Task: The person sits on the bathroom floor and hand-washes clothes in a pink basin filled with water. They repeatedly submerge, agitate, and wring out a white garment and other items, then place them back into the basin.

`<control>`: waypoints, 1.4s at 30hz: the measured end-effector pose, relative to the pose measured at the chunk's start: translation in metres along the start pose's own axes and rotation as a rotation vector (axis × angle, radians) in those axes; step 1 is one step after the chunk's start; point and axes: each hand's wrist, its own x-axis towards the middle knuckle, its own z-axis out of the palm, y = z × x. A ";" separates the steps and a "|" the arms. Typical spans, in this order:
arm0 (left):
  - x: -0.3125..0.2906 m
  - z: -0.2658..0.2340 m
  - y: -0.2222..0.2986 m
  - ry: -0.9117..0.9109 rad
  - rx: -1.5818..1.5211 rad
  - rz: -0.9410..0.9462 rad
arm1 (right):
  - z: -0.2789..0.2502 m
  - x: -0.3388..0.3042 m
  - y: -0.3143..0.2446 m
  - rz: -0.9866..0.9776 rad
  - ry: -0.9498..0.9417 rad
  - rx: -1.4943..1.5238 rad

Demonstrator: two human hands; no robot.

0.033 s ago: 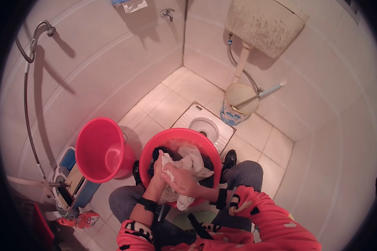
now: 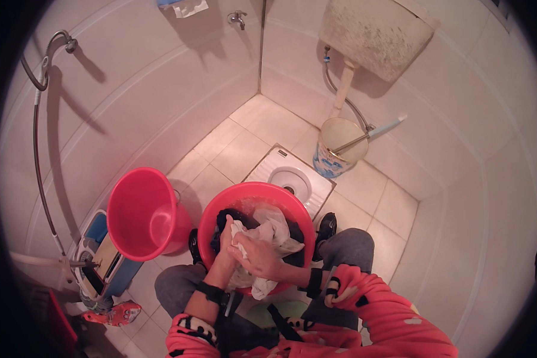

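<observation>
Between my knees stands a red basin (image 2: 311, 238) with wet laundry and some foamy water in it. A white cloth garment (image 2: 272, 230) lies bunched over dark clothes (image 2: 293, 258) and hangs toward the basin's near rim. My left hand (image 2: 225, 241) is closed on a fold of the white garment. Pressed against it from the right, my right hand (image 2: 258, 258) grips the same fold. The fingertips of both hands are partly hidden by the cloth and by each other.
A red bucket (image 2: 120, 206) stands left of the basin, beside a blue and grey caddy (image 2: 120, 275) and a red package (image 2: 118, 314). Beyond the basin is a squat toilet (image 2: 267, 172). A bucket holding a brush (image 2: 327, 162) stands below the cistern (image 2: 376, 39).
</observation>
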 end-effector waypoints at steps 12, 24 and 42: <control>-0.025 0.057 -0.017 0.198 0.071 -0.028 | 0.017 0.010 0.033 -0.043 0.114 -0.291; -0.023 0.043 -0.014 -0.123 -0.036 0.006 | 0.011 0.017 0.031 0.101 0.031 -0.310; -0.013 0.015 -0.023 0.412 0.204 0.008 | -0.003 0.021 0.024 0.071 0.094 -0.284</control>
